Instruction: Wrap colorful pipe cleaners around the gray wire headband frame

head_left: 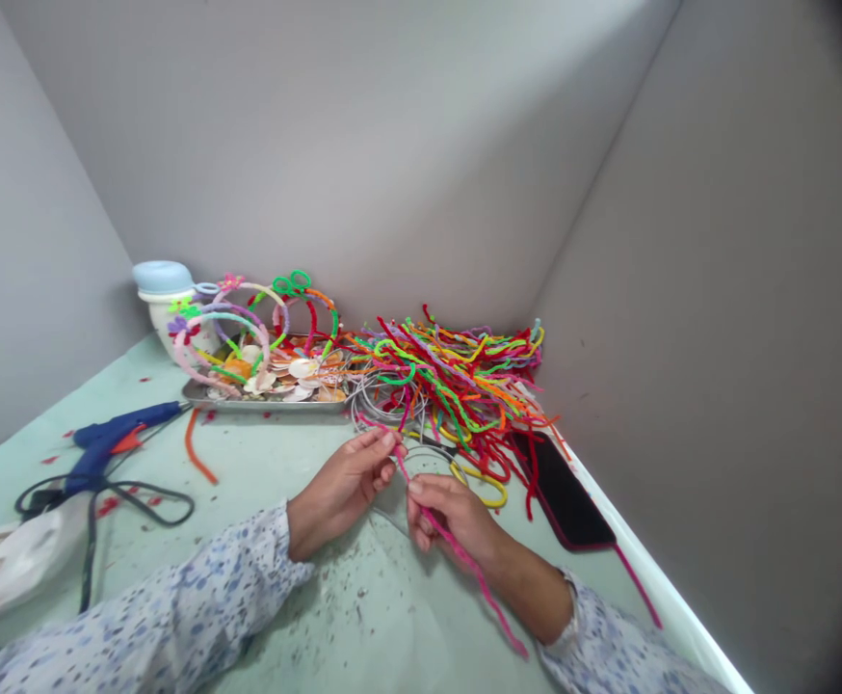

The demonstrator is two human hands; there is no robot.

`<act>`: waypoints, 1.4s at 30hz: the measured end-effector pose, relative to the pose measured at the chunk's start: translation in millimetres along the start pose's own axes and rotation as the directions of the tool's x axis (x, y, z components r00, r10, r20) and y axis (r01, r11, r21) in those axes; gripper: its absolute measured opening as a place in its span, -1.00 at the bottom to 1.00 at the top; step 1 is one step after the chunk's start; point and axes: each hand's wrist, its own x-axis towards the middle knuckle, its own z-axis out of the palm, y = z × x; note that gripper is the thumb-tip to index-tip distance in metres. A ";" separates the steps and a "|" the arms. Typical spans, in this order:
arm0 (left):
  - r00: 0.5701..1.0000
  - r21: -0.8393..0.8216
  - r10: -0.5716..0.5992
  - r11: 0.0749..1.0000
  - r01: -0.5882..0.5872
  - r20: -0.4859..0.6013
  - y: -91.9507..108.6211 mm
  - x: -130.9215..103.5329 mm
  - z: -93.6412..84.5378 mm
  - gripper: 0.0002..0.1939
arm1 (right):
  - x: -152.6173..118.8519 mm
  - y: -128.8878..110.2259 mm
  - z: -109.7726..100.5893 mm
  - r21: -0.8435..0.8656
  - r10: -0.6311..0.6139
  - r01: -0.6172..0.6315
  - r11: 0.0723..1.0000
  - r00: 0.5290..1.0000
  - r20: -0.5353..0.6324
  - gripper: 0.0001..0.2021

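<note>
Between thumb and fingers, my left hand [345, 487] pinches the upper part of a pink fuzzy stem [475, 569]. My right hand [457, 520] grips the same stem a little lower and to the right; its loose end trails down toward the front right. The two hands are close together but apart. Just behind them lie coiled grey wires [384, 400] and scissors with yellow handles [489, 487]. A large pile of colourful fuzzy stems [457, 376] sits farther back.
A metal tray [269, 406] holds shells and disc-like pieces, with colourful headbands [266, 337] over it. Behind is a white container with a blue lid [163, 278]. A blue glue gun [114, 439] with a cord and a white bag [23, 569] lie left; a black phone [565, 496] lies right.
</note>
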 end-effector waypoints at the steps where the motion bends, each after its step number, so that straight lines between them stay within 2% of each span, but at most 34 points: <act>1: 1.000 0.008 0.006 1.000 -0.006 -0.016 0.4 0.5 -0.1 -0.84 | 0.0 0.6 -0.1 -0.007 0.000 0.000 1.000 1.000 -0.002 -0.70; 7: 0.998 -0.001 0.020 1.000 -0.020 -0.066 3.0 2.1 -1.3 -0.81 | -0.7 1.7 0.1 -0.026 -0.006 0.006 1.000 1.000 0.002 -0.69; 11: 0.999 -0.034 0.032 0.999 -0.034 -0.037 2.8 2.3 -1.3 -0.86 | 0.0 3.2 -2.1 -0.022 -0.056 0.056 0.998 0.998 -0.029 -0.70; 15: 0.999 -0.058 0.042 0.997 -0.043 -0.018 2.0 4.4 -2.4 -0.92 | 0.1 3.9 -3.6 -0.026 -0.057 0.056 0.998 0.998 -0.028 -0.70; 23: 0.999 -0.071 0.026 0.997 -0.028 -0.031 3.3 4.7 -1.4 -0.82 | -0.6 -0.5 -1.1 0.006 0.012 -0.012 1.000 0.999 0.041 -0.73; 29: 1.000 -0.085 -0.003 0.996 0.006 0.031 10.2 2.4 1.3 -0.77 | -1.0 -8.7 -9.0 0.098 0.017 -0.031 0.995 0.990 0.141 -0.75; 32: 0.999 -0.063 -0.007 0.998 0.010 0.045 11.3 2.1 1.1 -0.81 | -1.9 -11.7 -11.7 0.102 0.043 -0.062 0.993 0.982 0.185 -0.75; 37: 0.999 0.003 0.008 1.000 -0.008 0.032 7.5 1.6 1.2 -0.89 | -2.5 -7.4 -9.9 0.082 0.052 -0.065 0.994 0.986 0.159 -0.76; 42: 0.999 0.096 0.020 0.995 -0.024 0.048 -0.3 0.5 0.6 -0.80 | -1.1 -2.1 -10.3 0.078 0.056 -0.069 0.995 0.987 0.153 -0.75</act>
